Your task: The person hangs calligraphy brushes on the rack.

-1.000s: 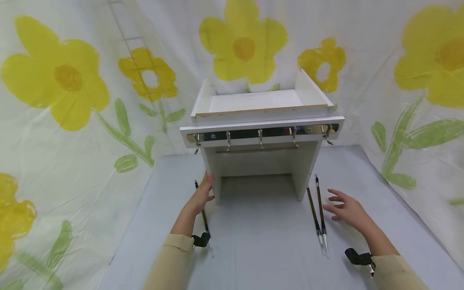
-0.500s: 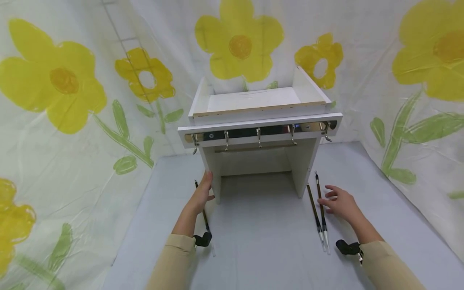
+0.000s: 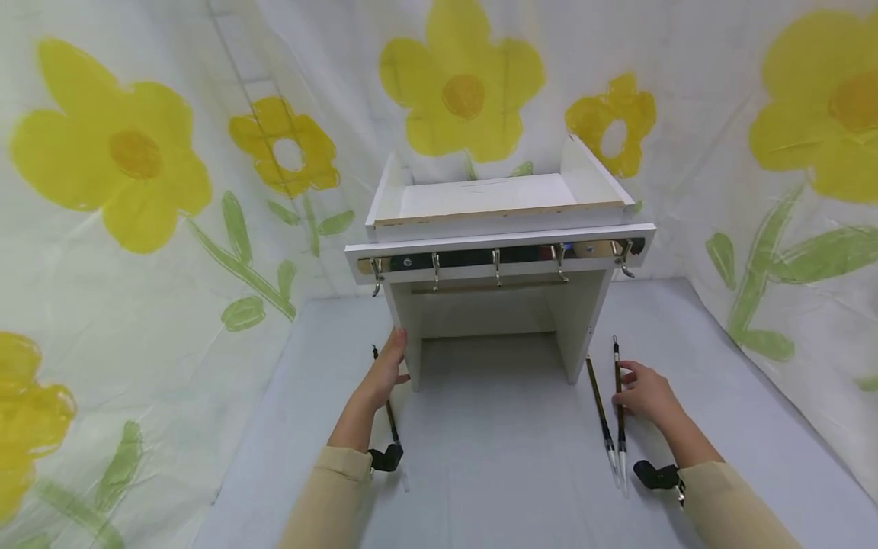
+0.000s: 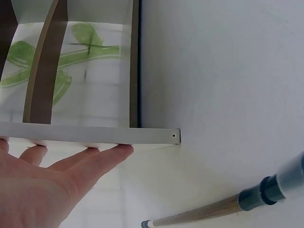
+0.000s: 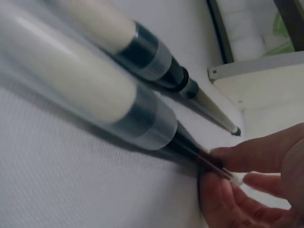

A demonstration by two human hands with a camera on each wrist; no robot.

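A white wooden shelf unit stands on the table, with a hook rail across its front. My left hand touches the unit's left side panel, and the left wrist view shows the fingers nearly straight against that panel. To the right of the unit, my right hand pinches the brown handle of a calligraphy brush between thumb and fingers. The right wrist view shows this brush with its pale bristles under a clear cap. Beside it lies a second calligraphy brush, untouched.
Another calligraphy brush lies left of the unit, partly hidden behind my left wrist. Several metal hooks stick out from the rail above the table. A curtain with yellow flowers hangs at the back and sides.
My right hand has moved left and taken hold of the outer brush, whose handle now stands farther from its neighbour. The left hand stays at the side panel. The head view shifts slightly.
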